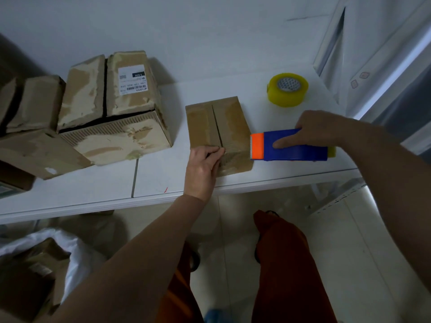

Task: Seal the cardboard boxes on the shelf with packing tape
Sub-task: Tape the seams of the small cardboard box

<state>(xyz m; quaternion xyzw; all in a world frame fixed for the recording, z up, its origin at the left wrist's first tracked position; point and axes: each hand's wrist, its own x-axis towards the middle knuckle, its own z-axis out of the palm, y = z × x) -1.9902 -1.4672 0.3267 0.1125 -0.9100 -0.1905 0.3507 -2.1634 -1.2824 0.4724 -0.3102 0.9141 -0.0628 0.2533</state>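
At my seven o'clock: one white plastic bag [70, 250], holding brown cartons. At my six: rust-orange trousers [284, 264], above pale floor tiles [233, 229].

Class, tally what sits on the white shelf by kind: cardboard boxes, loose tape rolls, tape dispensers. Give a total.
Cardboard boxes: 5 (small box, labelled box, three at the left, cut by the frame edge)
Loose tape rolls: 1 (yellow roll)
Tape dispensers: 1 (blue dispenser)
Total: 7
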